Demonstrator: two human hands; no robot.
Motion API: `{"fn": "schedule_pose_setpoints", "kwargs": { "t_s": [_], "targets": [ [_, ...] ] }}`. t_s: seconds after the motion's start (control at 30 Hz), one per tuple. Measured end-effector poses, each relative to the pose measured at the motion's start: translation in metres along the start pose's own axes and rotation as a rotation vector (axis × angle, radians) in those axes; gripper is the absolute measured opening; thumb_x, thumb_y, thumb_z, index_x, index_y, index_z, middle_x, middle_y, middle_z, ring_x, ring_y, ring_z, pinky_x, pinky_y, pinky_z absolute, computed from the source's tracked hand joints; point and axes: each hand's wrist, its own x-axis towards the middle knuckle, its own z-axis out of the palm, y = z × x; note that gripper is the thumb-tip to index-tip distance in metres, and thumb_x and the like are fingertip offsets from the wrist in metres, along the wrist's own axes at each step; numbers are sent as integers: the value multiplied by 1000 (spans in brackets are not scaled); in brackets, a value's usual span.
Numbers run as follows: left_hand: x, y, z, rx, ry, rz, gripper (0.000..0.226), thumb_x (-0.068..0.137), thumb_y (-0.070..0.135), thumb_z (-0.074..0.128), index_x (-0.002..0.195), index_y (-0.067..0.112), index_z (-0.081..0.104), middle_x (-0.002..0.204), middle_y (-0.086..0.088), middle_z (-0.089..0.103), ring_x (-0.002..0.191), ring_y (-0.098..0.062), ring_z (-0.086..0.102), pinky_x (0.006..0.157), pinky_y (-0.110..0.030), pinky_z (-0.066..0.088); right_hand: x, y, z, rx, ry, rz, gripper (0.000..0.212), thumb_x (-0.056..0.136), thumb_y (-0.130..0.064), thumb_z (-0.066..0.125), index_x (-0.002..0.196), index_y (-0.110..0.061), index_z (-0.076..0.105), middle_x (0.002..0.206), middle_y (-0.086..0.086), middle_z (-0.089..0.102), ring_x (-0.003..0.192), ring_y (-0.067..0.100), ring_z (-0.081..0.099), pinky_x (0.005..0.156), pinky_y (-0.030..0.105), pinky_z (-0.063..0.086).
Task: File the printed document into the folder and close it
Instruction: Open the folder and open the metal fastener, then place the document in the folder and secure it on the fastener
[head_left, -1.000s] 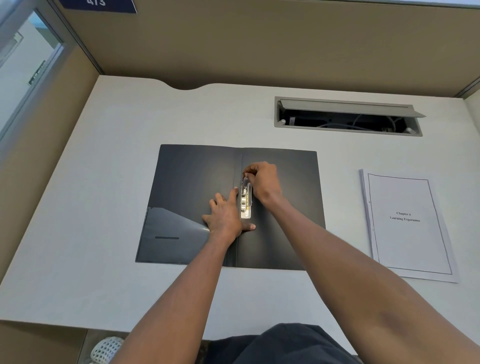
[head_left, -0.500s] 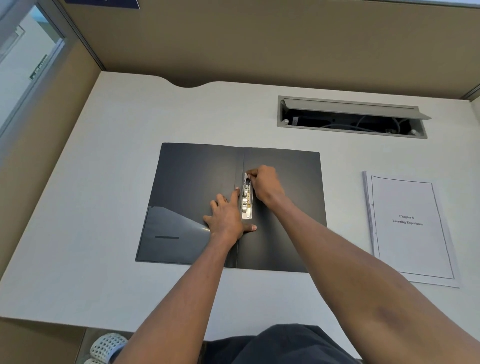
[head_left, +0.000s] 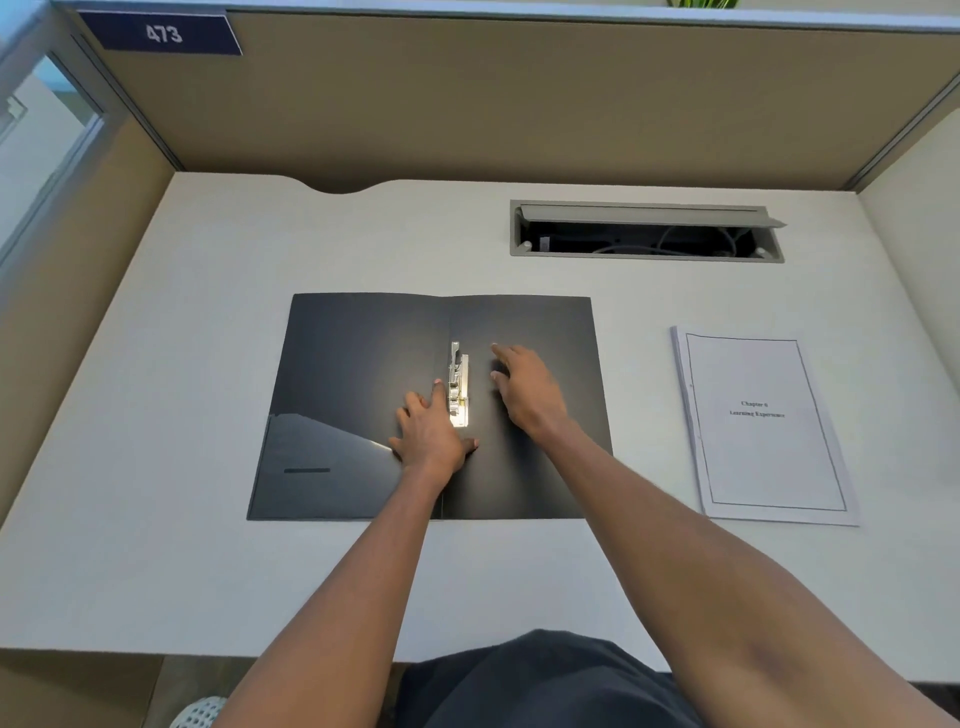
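A dark folder (head_left: 358, 374) lies open and flat in the middle of the white desk (head_left: 208, 571). A metal clip (head_left: 458, 385) runs along its spine, with its lever raised. My left hand (head_left: 431, 434) rests flat on the folder just left of the clip, fingers spread. My right hand (head_left: 527, 389) hovers over the right flap, fingers apart, holding nothing, a little right of the clip. The printed document (head_left: 763, 426), a punched white stack with a title page, lies on the desk to the right of the folder.
An open cable tray (head_left: 644, 231) is sunk into the desk behind the folder. Tan partition walls (head_left: 519, 104) close in the back and both sides, with a "473" sign (head_left: 163, 34) at top left. The left flap has an inner pocket (head_left: 322, 467).
My right hand has let go of the clip's top end and moved right, opening its fingers. The clip lever now stands up. My left hand has stayed put.
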Motion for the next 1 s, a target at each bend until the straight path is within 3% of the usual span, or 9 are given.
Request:
{"fn": "schedule_pose_setpoints", "kwargs": {
  "t_s": [0.23,0.33,0.43,0.57,0.77,0.87,1.0],
  "targets": [
    [-23,15,19,-67,146,-33,59,87,23,70,141,16,49,142,-12,43,132,-35,43,104,-54,42,-38,55,-35,31,92,31,61,99,-27,61,155,-19,39,156,2,45,144,21,40,116,36,38],
    [-35,35,30,-109,267,-40,55,89,15,61,143,12,49,139,-15,47,128,-38,45,102,-54,41,-54,90,-58,38,152,51,62,98,-33,63,154,-19,40,154,1,47,142,21,42,116,37,39],
    [-48,66,46,-148,324,37,60,95,24,62,151,12,43,145,-16,46,133,-37,44,107,-56,38,-70,127,-84,31,212,67,62,97,-36,64,152,-17,42,152,1,49,140,22,44,112,37,41],
    [-66,125,76,-232,273,134,61,101,30,58,156,11,40,147,-15,45,140,-33,40,111,-55,34,-89,182,-120,3,261,128,61,97,-39,62,151,-16,43,148,4,50,138,24,44,107,39,44],
    [-90,195,117,-360,153,218,55,104,31,50,152,8,43,142,-13,47,135,-33,46,112,-50,42,-108,243,-166,-10,319,199,62,97,-39,63,150,-13,44,145,6,52,136,25,46,104,42,48],
    [-100,226,135,-420,83,221,60,105,29,48,159,7,35,155,-12,40,145,-29,40,118,-44,38,-116,272,-184,-15,338,242,63,96,-39,64,149,-10,46,146,8,51,137,27,45,107,43,45],
    [-108,255,155,-436,20,180,58,106,28,46,158,5,34,156,-12,38,147,-28,35,118,-42,35,-124,300,-201,-76,340,318,65,96,-42,64,148,-7,46,144,12,50,135,31,46,108,43,43]
  ]
}}
